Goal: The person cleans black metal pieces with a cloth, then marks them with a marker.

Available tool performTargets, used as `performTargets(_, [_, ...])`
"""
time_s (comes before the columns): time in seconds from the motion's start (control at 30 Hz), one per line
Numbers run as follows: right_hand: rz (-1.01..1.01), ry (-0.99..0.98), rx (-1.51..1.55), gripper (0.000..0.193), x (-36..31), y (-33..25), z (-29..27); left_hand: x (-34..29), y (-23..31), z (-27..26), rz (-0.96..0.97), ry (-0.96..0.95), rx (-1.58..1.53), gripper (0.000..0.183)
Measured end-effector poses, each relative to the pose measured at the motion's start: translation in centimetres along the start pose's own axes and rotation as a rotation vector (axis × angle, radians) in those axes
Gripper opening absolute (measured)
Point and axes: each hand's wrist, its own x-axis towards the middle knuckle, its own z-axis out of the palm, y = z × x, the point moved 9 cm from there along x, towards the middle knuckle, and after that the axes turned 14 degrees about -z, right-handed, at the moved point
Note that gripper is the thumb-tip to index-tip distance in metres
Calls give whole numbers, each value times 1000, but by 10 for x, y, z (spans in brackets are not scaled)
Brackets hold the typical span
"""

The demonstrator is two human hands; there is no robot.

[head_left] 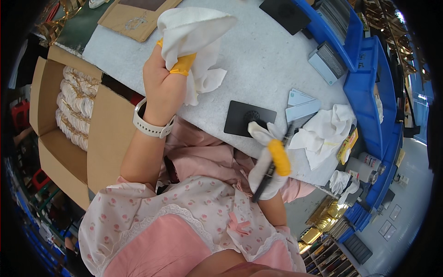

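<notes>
The white cloth [196, 34] is soft, with tiny ribs on it. Its top spreads out wide and round, and a loose, wrinkly bit hangs down below. The left hand [161, 81] is squeezed tight around its middle, so the cloth pokes out above and below the fingers. It is up over the far left part of the pale gray surface [258, 55]. Yellow covers [183, 63] sit on the left hand's fingers, and a white watch [150, 127] is on that wrist.

The right hand [273, 161] has a white glove on, with a yellow band [279, 157] around it. Its fingers are bent and hold a thin black stick [264, 184], which slants across the hand.

A flat black plate [235, 116] lies on the surface, near the front edge. It has a dark round mark on it. The right fingertips are over its near right corner. They may be touching it, but the view is too blurry to be sure.

Light blue cards [301, 105] and a crumpled white cloth heap [325, 131] lie to the right. An open brown box [110, 134] stands on the left.
</notes>
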Motion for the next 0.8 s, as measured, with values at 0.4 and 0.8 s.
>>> performTargets(0.4, [245,-151,41,27,-11,4,9,1,-2,-2,4,21,24,39])
performTargets(0.8, [112,-489,408,47,-9,-21,43,0,2,-1,30,-3,22,39])
